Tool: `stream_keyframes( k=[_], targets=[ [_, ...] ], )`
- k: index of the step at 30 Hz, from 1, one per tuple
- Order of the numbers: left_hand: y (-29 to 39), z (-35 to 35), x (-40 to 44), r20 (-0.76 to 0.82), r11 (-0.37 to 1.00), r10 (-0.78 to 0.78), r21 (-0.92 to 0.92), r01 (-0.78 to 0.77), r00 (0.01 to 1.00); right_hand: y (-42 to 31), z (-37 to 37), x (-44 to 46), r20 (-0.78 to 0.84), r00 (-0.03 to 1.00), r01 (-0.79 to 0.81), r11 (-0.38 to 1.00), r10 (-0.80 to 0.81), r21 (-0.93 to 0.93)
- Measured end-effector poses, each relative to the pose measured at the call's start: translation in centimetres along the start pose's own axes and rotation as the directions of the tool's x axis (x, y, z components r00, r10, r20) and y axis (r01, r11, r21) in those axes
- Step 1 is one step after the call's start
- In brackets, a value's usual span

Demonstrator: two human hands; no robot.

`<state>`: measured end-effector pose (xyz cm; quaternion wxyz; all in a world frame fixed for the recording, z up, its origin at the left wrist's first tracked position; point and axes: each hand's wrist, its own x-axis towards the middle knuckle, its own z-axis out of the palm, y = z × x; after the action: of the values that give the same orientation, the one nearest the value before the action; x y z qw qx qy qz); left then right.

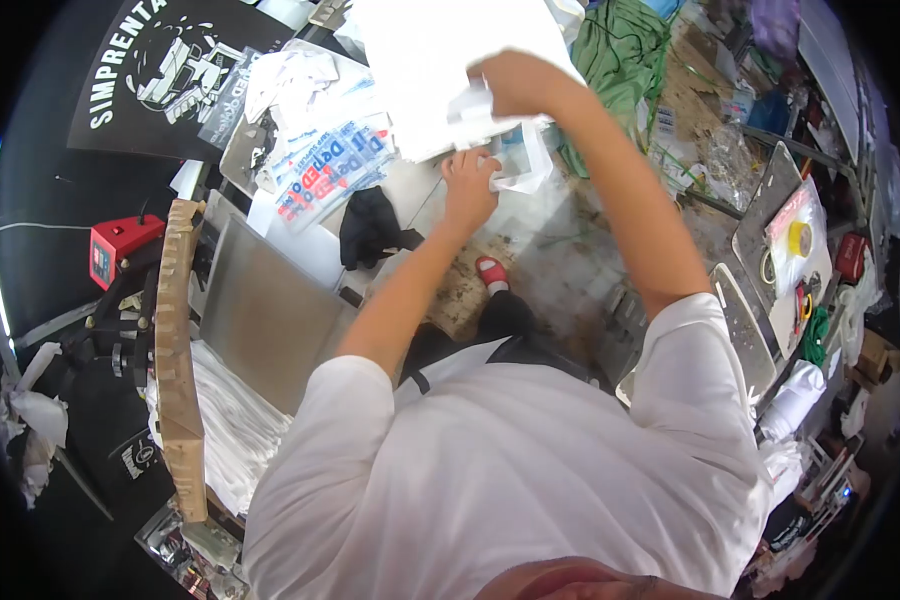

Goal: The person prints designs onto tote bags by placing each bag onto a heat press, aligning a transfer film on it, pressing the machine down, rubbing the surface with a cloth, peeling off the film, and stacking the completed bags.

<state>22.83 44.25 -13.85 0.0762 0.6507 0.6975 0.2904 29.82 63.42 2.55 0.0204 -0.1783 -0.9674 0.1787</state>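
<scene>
A stack of flat white material (pixel 420 70), its kind not clear, lies at the top middle. Over its right part my right hand (pixel 515 85) is closed on a greyish-white folded piece (pixel 470 106), slightly smeared by motion. Lower down, at the near edge of the stack, my left hand (pixel 470 182) has its fingers curled beside a white looped strip (pixel 532 172). What the left fingertips pinch is partly hidden. The strip hangs below the right hand, past the stack's edge.
Printed white-and-blue plastic pieces (pixel 335 165) and a black cloth (pixel 370 225) lie left of my hands. A green cloth (pixel 620 60) is at the upper right. A cardboard piece (pixel 180 360) stands at left near a red device (pixel 120 245). Yellow tape (pixel 799 238) sits at right.
</scene>
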Motion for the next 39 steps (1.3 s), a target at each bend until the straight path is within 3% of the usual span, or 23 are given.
stream_keyframes(
  k=[1,4,6,8,9,11,13,15,16,18,19,21,22,24,25,28,30,33,34,35,37,38,39],
  targets=[
    [0.8,-0.4,-1.0,-0.003,1.0,-0.003,0.009,0.003,1.0,-1.1,1.0,-0.2,0.316,0.947,-0.063,0.998,0.065,-0.017],
    [2.9,-1.8,-3.9,-0.12,0.992,-0.123,-0.032,0.12,0.985,-0.9,9.8,-1.2,0.635,0.772,-0.103,0.993,0.044,0.056],
    [3.4,-2.5,-6.7,-0.103,0.967,-0.256,-0.047,0.252,0.961,-2.4,12.6,-2.5,0.58,0.794,-0.226,0.974,0.182,0.004],
    [3.0,-2.7,-9.8,-0.022,0.924,-0.352,-0.167,0.344,0.936,-2.9,17.8,-3.2,0.252,0.946,-0.214,0.977,0.202,0.019],
    [3.0,-2.7,-11.5,0.082,0.85,-0.435,-0.291,0.439,0.897,-3.6,19.4,-3.2,0.25,0.948,-0.209,0.978,0.195,0.027],
    [3.2,-3.4,-14.1,0.113,0.822,-0.467,-0.31,0.477,0.877,-4.4,21.1,-3.1,0.203,0.798,-0.602,0.733,0.568,0.318],
    [1.4,-3.0,-15.1,0.14,0.797,-0.484,-0.338,0.501,0.864,-5.1,20.9,-3.7,0.207,0.829,-0.559,0.754,0.52,0.346],
    [-1.3,-2.3,-16.1,0.472,0.331,-0.628,-0.558,0.761,0.619,-6.6,20.1,-5.1,0.171,0.872,-0.483,0.755,0.458,0.443],
    [-2.1,-2.5,-16.1,0.467,0.329,-0.626,-0.568,0.754,0.625,-7.4,19.4,-6.2,0.167,0.874,-0.48,0.762,0.456,0.434],
    [-2.4,-4.8,-14.2,0.444,-0.092,-0.711,-0.828,0.553,0.546,-10.1,15.1,-9.1,0.212,0.878,-0.479,0.792,0.429,0.379],
    [-2.0,-6.3,-12.6,0.44,-0.094,-0.707,-0.834,0.543,0.554,-11.0,14.4,-10.9,0.194,0.904,-0.428,0.812,0.382,0.396],
    [-1.4,-9.2,-9.2,0.544,-0.388,-0.77,-0.814,0.433,0.332,-12.1,12.9,-14.6,0.165,0.924,-0.384,0.829,0.346,0.406],
    [-3.3,-8.0,-9.3,0.56,-0.414,-0.617,-0.828,0.377,0.553,-12.6,12.1,-16.4,0.229,0.93,-0.361,0.826,0.287,0.432],
    [-4.6,-6.9,-8.8,0.718,-0.505,-0.391,-0.69,0.518,0.576,-13.3,11.5,-19.6,0.287,0.927,-0.355,0.819,0.243,0.451],
    [-4.8,-6.1,-8.9,0.722,-0.507,-0.376,-0.685,0.523,0.58,-13.6,11.4,-21.0,0.361,0.902,-0.388,0.81,0.235,0.441],
    [-4.2,-5.1,-9.1,0.59,-0.202,-0.513,-0.789,0.58,0.624,-13.5,11.7,-23.7,0.573,0.782,-0.471,0.834,0.244,0.287],
    [-2.0,-5.2,-9.6,0.337,0.135,-0.605,-0.85,0.51,0.722,-14.8,11.7,-25.1,0.076,0.889,-0.455,0.853,0.451,0.256],
    [4.7,-7.6,-10.3,0.2,0.553,-0.571,-0.623,0.553,0.796,-17.1,8.7,-21.9,-0.118,0.852,-0.371,0.746,0.511,0.553],
    [5.6,-6.1,-11.5,0.185,0.521,-0.436,-0.746,0.415,0.881,-18.1,8.6,-20.4,-0.196,0.829,-0.361,0.769,0.524,0.527],
    [5.2,-3.5,-13.0,0.264,0.778,-0.335,-0.464,0.424,0.904,-19.2,8.9,-18.8,-0.264,0.815,-0.347,0.798,0.517,0.493],
    [11.6,-6.5,-14.2,0.087,0.829,0.066,-0.56,-0.007,0.994,-20.0,8.3,-16.7,-0.34,0.799,-0.325,0.831,0.497,0.451],
    [14.5,-9.4,-14.9,0.497,0.545,-0.112,-0.694,0.471,0.861,-19.9,6.9,-16.0,-0.137,0.818,-0.475,0.79,0.559,0.387],
    [15.3,-10.4,-16.0,0.412,0.557,-0.029,-0.75,0.357,0.911,-19.8,6.2,-15.4,0.069,0.786,-0.605,0.743,0.614,0.286]
  ],
)
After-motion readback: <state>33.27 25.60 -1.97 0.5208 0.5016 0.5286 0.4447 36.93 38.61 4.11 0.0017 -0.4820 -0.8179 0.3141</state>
